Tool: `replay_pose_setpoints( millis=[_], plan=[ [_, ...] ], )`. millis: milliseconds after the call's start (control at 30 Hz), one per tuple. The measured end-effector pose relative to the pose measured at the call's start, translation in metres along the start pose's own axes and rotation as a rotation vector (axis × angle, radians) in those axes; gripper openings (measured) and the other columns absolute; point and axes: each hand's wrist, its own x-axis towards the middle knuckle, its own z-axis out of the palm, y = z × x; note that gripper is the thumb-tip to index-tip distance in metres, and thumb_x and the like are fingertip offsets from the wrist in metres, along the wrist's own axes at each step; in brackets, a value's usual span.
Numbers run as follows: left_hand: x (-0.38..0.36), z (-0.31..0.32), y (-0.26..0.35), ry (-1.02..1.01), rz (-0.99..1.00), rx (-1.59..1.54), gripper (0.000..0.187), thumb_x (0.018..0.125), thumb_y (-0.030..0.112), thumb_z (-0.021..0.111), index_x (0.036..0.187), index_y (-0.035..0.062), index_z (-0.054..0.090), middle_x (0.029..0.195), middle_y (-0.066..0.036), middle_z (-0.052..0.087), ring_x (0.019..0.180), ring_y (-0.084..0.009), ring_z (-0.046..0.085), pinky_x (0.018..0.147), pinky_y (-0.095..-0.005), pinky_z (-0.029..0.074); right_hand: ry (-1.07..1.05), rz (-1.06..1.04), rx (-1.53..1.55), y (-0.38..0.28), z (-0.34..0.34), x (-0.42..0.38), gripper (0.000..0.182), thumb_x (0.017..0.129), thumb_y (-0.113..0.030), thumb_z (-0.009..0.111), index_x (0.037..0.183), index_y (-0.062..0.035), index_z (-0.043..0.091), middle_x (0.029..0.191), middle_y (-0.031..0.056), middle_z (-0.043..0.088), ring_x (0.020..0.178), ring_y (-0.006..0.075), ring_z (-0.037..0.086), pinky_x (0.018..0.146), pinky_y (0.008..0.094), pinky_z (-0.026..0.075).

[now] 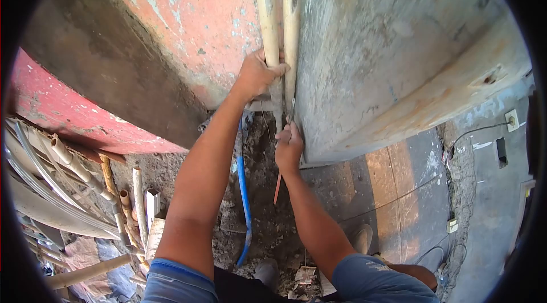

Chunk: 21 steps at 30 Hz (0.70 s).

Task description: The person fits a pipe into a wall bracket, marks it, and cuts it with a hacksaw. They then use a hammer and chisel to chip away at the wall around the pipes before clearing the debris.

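Observation:
My left hand (257,74) grips a cream plastic pipe (266,12) that runs up the corner between a peeling red wall and a grey wall. A second cream pipe (291,23) runs beside it. My right hand (288,146) is closed on a thin tool (277,188) with an orange lower end, held against the pipes low down. The tool's upper end touches the pipes near the grey wall's edge.
A blue hose (244,189) lies in the dirt trench below the pipes. Loose pipes and offcuts (85,177) are piled at left. Tiled floor (399,189) lies at right, with a wall socket (511,120) and cables. My shoes (266,271) stand at the trench.

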Motion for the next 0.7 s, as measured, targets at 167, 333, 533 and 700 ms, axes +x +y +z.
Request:
replay_pose_setpoints(
  millis=[167, 333, 533, 700],
  plan=[
    [0.004, -0.006, -0.005, -0.035, -0.012, -0.060, 0.025, 0.079, 0.006, 0.074, 0.101, -0.0012, 0.067, 0.088, -0.003, 0.066, 0.076, -0.0103, 0.060, 0.071, -0.0256, 0.050, 0.006, -0.261, -0.097, -0.087, -0.005, -0.008, 0.038, 0.098, -0.014, 0.042, 0.131, 0.0038, 0.050, 0.085, 0.0132, 0.063, 0.072, 0.0198, 0.061, 0.070, 0.0324, 0.050],
    [-0.002, -0.003, 0.000, -0.026, -0.002, -0.089, 0.021, 0.078, 0.006, 0.074, 0.096, -0.0009, 0.065, 0.083, -0.001, 0.065, 0.074, -0.0092, 0.058, 0.068, -0.0253, 0.049, -0.064, -0.379, -0.119, -0.174, -0.014, 0.010, 0.041, 0.097, -0.015, 0.043, 0.133, 0.0033, 0.048, 0.090, 0.0163, 0.062, 0.075, 0.0229, 0.061, 0.072, 0.0351, 0.049],
    [-0.003, 0.002, -0.013, 0.020, 0.073, -0.024, 0.025, 0.078, 0.010, 0.068, 0.101, 0.0009, 0.068, 0.084, -0.004, 0.067, 0.075, -0.0108, 0.059, 0.070, -0.0270, 0.050, -0.112, -0.374, -0.191, -0.189, -0.027, 0.017, 0.045, 0.096, -0.011, 0.042, 0.140, -0.0002, 0.039, 0.084, 0.0069, 0.059, 0.064, 0.0124, 0.052, 0.059, 0.0271, 0.045],
    [-0.004, 0.013, -0.013, 0.128, -0.014, 0.049, 0.029, 0.077, 0.014, 0.064, 0.103, 0.0024, 0.068, 0.085, -0.008, 0.069, 0.076, -0.0131, 0.062, 0.072, -0.0291, 0.050, -0.152, -0.013, 0.160, -0.190, -0.020, 0.015, 0.037, 0.100, -0.010, 0.036, 0.137, -0.0028, 0.038, 0.083, 0.0061, 0.059, 0.055, 0.0079, 0.048, 0.047, 0.0209, 0.039]
  ],
)
